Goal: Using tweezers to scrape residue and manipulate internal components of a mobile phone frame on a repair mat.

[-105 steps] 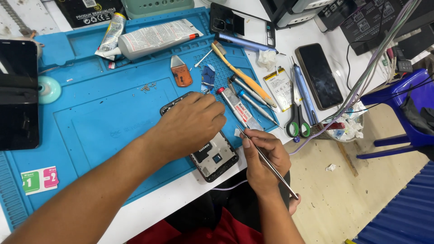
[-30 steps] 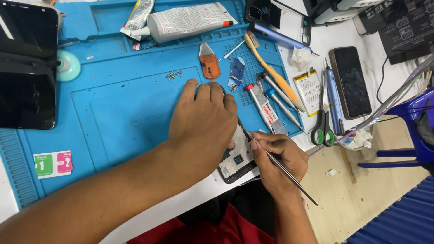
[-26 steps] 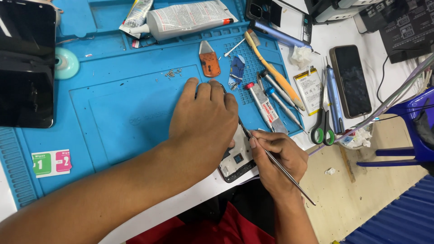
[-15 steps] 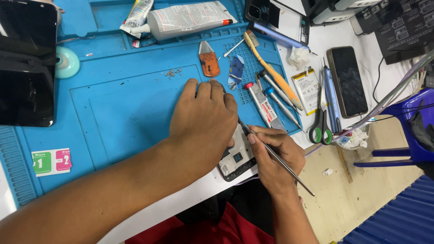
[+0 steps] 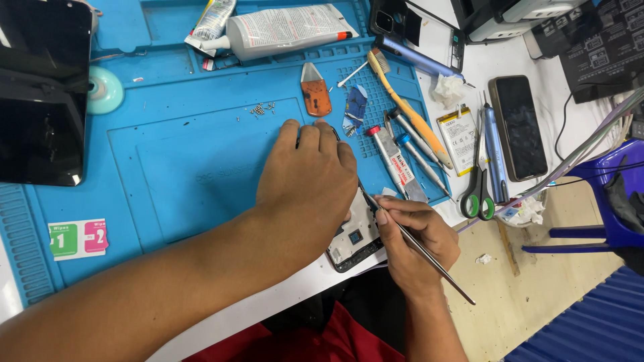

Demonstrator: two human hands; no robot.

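Blue silicone mat (image 5: 174, 167) grips under my left hand (image 5: 308, 181), whose fingers lie flat and together, pressing the opened phone (image 5: 354, 238) down at the near edge of the surface. That phone feels light, stiff and fragile, best held by its frame. My right hand (image 5: 416, 241) fingers pinch thin metal tweezers (image 5: 419, 248) at its exposed board.

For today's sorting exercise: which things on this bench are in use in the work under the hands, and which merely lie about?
In use:
- left hand, pressing down the opened phone
- opened black phone with exposed circuit parts
- right hand, gripping the tweezers
- thin metal tweezers

Lying about:
- green-handled scissors
- yellow-handled brush
- white glue tube
- orange wedge-shaped scraper
- black phone, screen dark
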